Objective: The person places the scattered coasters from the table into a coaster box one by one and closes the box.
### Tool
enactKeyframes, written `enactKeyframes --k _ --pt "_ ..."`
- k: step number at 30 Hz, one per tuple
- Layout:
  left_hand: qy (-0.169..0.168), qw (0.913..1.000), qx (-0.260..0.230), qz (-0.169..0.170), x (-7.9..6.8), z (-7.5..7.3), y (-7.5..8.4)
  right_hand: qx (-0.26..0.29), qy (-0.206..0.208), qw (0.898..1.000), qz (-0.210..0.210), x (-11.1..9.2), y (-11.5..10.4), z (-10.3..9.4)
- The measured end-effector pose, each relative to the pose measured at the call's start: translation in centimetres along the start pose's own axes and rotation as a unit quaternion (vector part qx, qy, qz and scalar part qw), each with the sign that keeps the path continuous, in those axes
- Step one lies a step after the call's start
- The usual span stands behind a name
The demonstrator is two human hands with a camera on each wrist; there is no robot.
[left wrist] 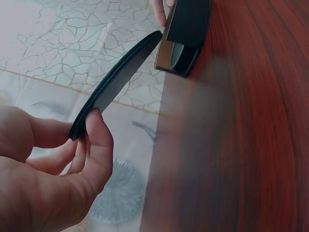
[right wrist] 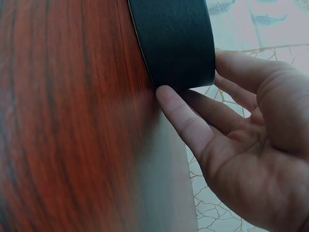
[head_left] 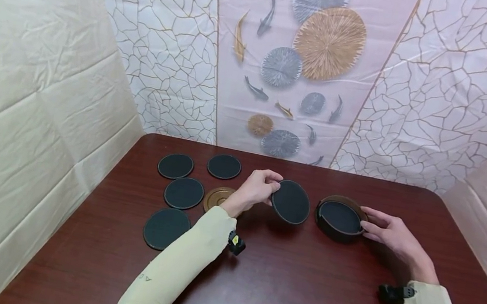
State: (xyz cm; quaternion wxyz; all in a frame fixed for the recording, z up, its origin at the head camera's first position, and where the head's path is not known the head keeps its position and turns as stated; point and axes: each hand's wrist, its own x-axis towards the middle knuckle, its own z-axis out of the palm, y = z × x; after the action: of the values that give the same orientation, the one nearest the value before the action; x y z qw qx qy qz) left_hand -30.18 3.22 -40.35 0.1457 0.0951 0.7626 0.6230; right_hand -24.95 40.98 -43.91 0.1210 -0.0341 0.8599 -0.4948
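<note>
My left hand [head_left: 256, 191] pinches a round black coaster [head_left: 291, 202] by its left edge, thumb on one face and fingers on the other. The coaster is tilted and held above the table, left of a round black coaster holder [head_left: 338, 235] with a brown inner wall. Inside that holder a black disc surface shows. At the holder's right side, my right hand [head_left: 393, 237] grips its wall, as the right wrist view shows with fingertips against the dark side [right wrist: 174, 43]. In the left wrist view, the holder [left wrist: 190, 24] has a gap in its wall.
Several black coasters lie flat on the left of the dark red-brown table [head_left: 279, 294], among them one at the back [head_left: 224, 166] and one nearer [head_left: 166, 228]. A brown ringed disc [head_left: 215, 196] is partly hidden behind my left wrist. Patterned cloth [head_left: 168, 56] hangs behind the table.
</note>
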Motion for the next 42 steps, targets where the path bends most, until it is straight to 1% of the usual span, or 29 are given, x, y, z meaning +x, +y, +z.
enactKeyframes --k 3,6,9,12,15,19,28,32,36,39,42 --pt "0.015 0.9997 -0.016 -0.01 0.2 0.5 -0.3 0.002 -0.005 1.0 -0.008 0.2 0.0 0.3" --pt "0.026 0.9993 -0.026 -0.008 0.4 0.9 -0.4 0.003 -0.003 1.0 -0.007 0.4 -0.1 0.4" --pt "0.03 0.9985 -0.046 -0.005 0.7 1.5 -0.4 -0.003 -0.001 1.0 -0.004 0.4 -0.1 0.4" --pt "0.034 0.9963 -0.078 -0.012 0.9 2.2 -0.3 -0.001 0.001 1.0 -0.001 0.4 0.0 0.2" --pt "0.038 0.9922 -0.116 -0.026 1.2 3.2 -0.1 -0.001 -0.001 1.0 -0.005 0.2 0.1 0.1" --pt "0.036 0.9864 -0.156 -0.034 1.7 4.5 0.0 0.0 0.001 1.0 -0.001 0.1 0.1 0.0" --pt "0.029 0.9791 -0.197 -0.042 2.9 7.2 -0.1 0.002 0.001 1.0 -0.001 0.1 0.0 0.0" --pt "0.027 0.9706 -0.232 -0.056 3.3 8.1 -0.2 0.005 -0.004 1.0 -0.001 0.2 -0.1 0.0" --pt "0.021 0.9606 -0.271 -0.06 3.5 8.8 -0.3 0.004 -0.004 1.0 0.003 0.2 -0.2 0.0" --pt "0.016 0.9569 -0.284 -0.06 3.5 9.4 -0.1 -0.001 -0.005 1.0 0.004 0.1 -0.2 0.0" --pt "0.014 0.9562 -0.286 -0.061 3.5 10.2 -0.2 -0.003 -0.002 1.0 0.007 -0.1 -0.2 0.0"
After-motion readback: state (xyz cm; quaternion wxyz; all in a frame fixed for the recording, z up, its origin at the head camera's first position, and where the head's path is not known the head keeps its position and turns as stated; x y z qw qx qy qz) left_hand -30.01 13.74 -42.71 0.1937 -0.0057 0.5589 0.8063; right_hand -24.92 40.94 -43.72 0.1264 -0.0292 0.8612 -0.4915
